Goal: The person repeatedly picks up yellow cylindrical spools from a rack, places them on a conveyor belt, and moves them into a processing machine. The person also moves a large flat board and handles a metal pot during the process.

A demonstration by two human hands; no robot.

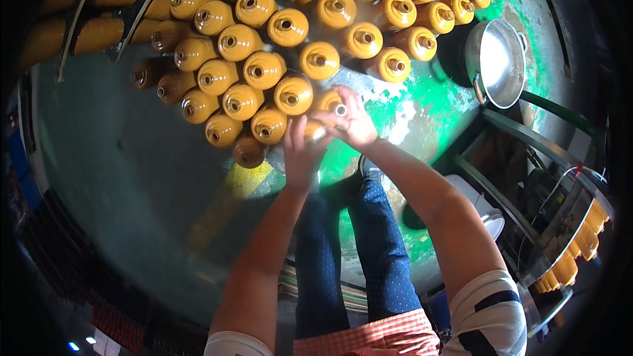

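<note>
Glossy mustard-yellow bottles with rounded shoulders and narrow necks stand upright in a dense group; one bottle (293,96) is just beyond my hands. My right hand (357,123) reaches over a bottle (328,100) at the group's near edge, its fingers and thumb curved about the neck. My left hand (304,155) is closed against the side of a nearer bottle (315,131), thumb and fingers on either side of it. The fingers are slightly blurred, and the hands partly cover both bottles.
A round metal pan (496,64) with a looped handle lies at the right. Metal frames stand lower right, beside a white bucket (465,191) and a tray of yellow pieces (572,257). Curved metal rails (137,16) cross the upper left. Green paint patches mark the floor (422,95).
</note>
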